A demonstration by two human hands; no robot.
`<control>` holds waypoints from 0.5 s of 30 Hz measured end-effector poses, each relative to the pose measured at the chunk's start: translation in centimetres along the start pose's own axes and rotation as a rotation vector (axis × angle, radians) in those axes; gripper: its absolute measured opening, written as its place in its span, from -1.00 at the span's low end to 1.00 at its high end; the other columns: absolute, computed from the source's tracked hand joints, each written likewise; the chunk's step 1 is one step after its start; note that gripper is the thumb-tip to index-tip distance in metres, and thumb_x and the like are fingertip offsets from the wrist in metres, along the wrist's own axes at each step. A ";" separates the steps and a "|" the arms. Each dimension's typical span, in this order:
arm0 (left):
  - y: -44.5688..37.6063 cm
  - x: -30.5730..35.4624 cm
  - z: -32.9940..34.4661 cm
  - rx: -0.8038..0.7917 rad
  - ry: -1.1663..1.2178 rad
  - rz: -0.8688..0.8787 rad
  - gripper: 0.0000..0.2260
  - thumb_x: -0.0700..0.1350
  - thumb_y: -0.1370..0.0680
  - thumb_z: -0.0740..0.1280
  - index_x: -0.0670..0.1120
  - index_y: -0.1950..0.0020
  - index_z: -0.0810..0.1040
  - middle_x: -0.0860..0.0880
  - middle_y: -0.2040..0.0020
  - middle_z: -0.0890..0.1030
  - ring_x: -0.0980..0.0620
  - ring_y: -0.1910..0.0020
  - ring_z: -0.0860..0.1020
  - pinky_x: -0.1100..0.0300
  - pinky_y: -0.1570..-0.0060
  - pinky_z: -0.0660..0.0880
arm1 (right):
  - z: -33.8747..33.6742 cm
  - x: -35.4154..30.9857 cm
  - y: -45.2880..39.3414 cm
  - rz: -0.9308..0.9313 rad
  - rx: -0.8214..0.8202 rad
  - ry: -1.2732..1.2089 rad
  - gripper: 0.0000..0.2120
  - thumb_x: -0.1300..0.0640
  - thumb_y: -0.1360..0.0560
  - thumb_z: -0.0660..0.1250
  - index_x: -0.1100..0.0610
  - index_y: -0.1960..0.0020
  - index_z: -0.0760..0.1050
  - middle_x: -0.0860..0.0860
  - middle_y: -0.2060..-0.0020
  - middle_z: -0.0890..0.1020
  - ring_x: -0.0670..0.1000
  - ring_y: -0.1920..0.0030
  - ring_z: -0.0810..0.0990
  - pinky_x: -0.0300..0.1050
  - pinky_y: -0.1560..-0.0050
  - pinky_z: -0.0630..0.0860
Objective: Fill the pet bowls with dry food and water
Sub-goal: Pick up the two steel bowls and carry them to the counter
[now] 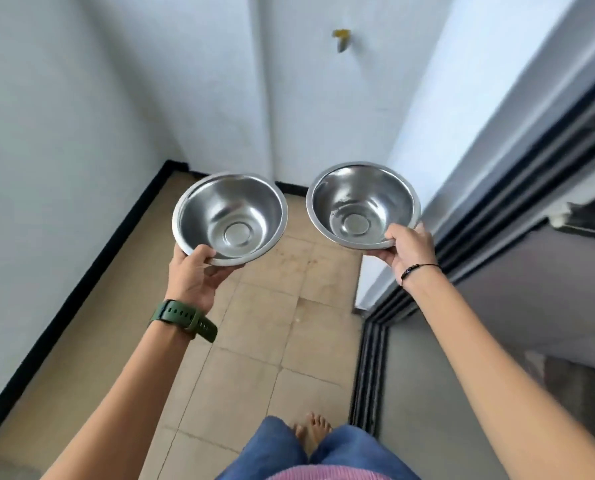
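bowls, two round shiny steel ones, ride in mid-air: left bowl (229, 218) pinched at its rim by the left hand (192, 271), right bowl (363, 204) by the right hand (408, 252). such thin rim pinches could slip, dropping either onto the beige floor tiles (272, 323).

Bright, even daylight — you see soft glare inside both bowls (229, 219) | wide-angle bending at edges | right door frame (517, 188) motion-blurred — shadows faint
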State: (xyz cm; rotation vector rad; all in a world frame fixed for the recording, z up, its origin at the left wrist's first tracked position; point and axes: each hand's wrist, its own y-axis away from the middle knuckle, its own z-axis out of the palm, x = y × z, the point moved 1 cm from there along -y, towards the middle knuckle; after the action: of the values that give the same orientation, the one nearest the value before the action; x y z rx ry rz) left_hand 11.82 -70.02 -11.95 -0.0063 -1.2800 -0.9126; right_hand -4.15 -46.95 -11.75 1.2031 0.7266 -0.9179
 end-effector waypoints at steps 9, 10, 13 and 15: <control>4.8 -4.0 7.8 -0.438 -0.254 -0.238 -0.61 -0.42 -0.51 0.11 0.04 -0.09 0.44 -0.13 0.04 0.55 -0.08 0.35 0.65 0.08 0.33 0.65 | -14.3 -1.9 9.7 -0.155 0.405 -0.198 -0.71 0.47 -0.46 0.09 0.11 0.06 0.38 0.16 0.18 0.53 0.01 0.46 0.60 -0.16 0.55 0.56; 5.4 -4.6 8.7 -0.477 -0.280 -0.257 -0.62 -0.42 -0.51 0.11 0.03 -0.11 0.44 -0.13 0.04 0.54 -0.05 0.38 0.66 0.08 0.32 0.64 | -15.6 -1.8 10.7 -0.164 0.444 -0.217 -0.72 0.47 -0.45 0.08 0.12 0.05 0.38 0.18 0.16 0.53 0.04 0.43 0.60 -0.15 0.54 0.56; 8.1 -6.8 12.1 -0.599 -0.341 -0.308 -0.62 -0.41 -0.52 0.11 -0.01 -0.20 0.40 -0.11 0.08 0.53 -0.03 0.38 0.64 0.13 0.37 0.65 | -20.0 -1.7 14.5 -0.192 0.581 -0.254 -0.72 0.46 -0.45 0.08 0.18 -0.04 0.38 0.22 0.11 0.53 0.12 0.33 0.56 -0.10 0.51 0.60; 10.1 -8.3 14.3 -0.665 -0.363 -0.337 -0.64 -0.41 -0.53 0.11 -0.02 -0.16 0.43 -0.11 0.10 0.51 -0.06 0.30 0.60 0.18 0.43 0.62 | -22.6 -1.7 16.3 -0.206 0.655 -0.269 -0.68 0.46 -0.45 0.08 0.18 -0.10 0.38 0.19 0.14 0.55 0.11 0.32 0.55 -0.10 0.50 0.60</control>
State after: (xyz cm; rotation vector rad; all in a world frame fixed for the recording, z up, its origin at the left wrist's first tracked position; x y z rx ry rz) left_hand 6.15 -51.68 -9.19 -0.5107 -1.2691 -1.6540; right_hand 9.64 -22.90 -7.97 1.5443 0.3360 -1.5302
